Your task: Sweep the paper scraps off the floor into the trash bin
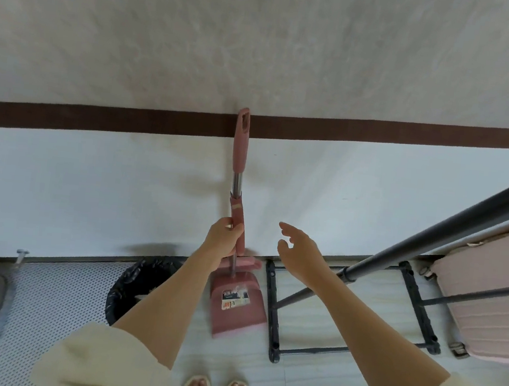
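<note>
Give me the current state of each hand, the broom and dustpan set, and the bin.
left hand: grips the pink handle, fingers curled round it.
right hand: open, holds nothing, beside the handle.
broom: upright against the wall.
dustpan: on the floor, paper scraps inside.
trash bin: open, black liner, left of the dustpan.

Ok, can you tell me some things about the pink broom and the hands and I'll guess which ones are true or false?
1. The left hand grips the pink handle. True.
2. The right hand holds the handle too. False: it is open in the air beside the handle, touching nothing.
3. The pink dustpan stands on the floor by the wall. True.
4. The trash bin has a white bag in it. False: its bag is black.
5. The bin is to the right of the dustpan. False: it is to the left.
</note>
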Available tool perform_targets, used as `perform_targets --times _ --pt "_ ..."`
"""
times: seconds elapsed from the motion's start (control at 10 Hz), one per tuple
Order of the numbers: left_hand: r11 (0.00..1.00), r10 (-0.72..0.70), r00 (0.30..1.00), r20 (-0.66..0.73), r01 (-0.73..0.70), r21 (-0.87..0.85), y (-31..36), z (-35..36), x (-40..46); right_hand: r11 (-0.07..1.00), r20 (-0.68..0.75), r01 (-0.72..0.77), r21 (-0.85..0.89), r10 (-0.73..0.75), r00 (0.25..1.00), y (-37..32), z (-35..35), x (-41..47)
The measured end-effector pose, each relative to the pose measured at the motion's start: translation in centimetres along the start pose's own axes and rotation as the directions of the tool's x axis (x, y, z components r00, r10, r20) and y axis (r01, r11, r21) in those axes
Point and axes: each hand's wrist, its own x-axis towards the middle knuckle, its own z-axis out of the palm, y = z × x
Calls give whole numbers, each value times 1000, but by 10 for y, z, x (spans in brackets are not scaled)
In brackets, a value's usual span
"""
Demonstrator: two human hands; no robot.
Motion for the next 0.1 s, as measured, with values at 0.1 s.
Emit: perform_targets --times 0.1 --pt "983 47 998 -53 -37 180 7 -3 -3 1000 -18 0 23 0 1000 -6 0 2"
